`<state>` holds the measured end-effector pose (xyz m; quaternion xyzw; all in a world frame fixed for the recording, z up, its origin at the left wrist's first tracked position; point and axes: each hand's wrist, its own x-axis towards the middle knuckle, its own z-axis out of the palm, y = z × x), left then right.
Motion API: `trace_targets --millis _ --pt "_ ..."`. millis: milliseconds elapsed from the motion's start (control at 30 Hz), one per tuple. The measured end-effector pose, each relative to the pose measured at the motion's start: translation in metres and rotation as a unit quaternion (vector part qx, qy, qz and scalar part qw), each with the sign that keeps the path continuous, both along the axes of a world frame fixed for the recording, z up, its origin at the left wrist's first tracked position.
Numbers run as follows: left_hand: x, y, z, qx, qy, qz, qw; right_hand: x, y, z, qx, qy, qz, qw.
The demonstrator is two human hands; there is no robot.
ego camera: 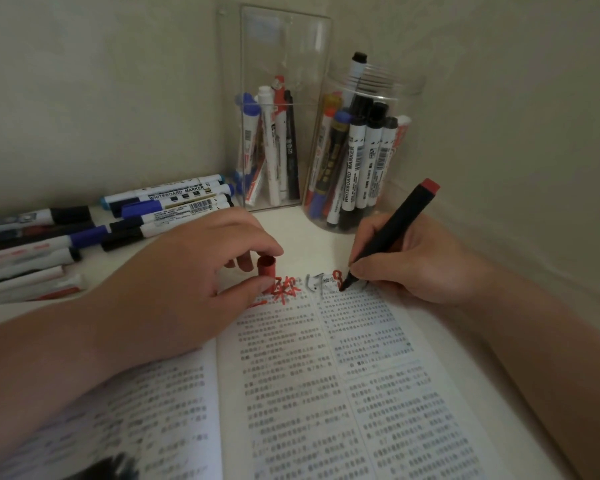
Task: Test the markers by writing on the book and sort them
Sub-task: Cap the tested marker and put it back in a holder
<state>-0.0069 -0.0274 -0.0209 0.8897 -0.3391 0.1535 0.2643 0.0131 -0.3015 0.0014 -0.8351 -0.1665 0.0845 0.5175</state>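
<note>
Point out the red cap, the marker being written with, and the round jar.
red cap (267,268), head view, its side wall.
black marker (399,221), head view, middle of barrel.
round jar (395,81), head view, threaded neck.

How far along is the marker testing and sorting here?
Done: red and black test scribbles mark the top margin of the book, and markers stand in the square holder and the round jar, apparently sorted. In hand: the right hand writes with a red marker while the left hand pinches a red cap. Left: a pile of markers beside the book, seemingly untested.
</note>
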Motion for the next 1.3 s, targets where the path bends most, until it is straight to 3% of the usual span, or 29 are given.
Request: trace_targets --millis 200,333,1300 --pt "0.0004 0.0000 0.0006 -0.001 0.006 -0.008 1.000 0.0043 -0.0013 -0.0027 0.016 -0.016 -0.069 0.997" --pt "-0.0002 0.0001 0.0014 0.001 0.006 -0.009 1.000 0.0067 0.0011 -0.0034 -0.027 -0.039 -0.084 0.995" --pt "0.0011 -0.0004 -0.0004 0.017 0.009 0.005 1.000 0.0041 -0.0043 0.0017 -0.034 -0.028 -0.030 0.999"
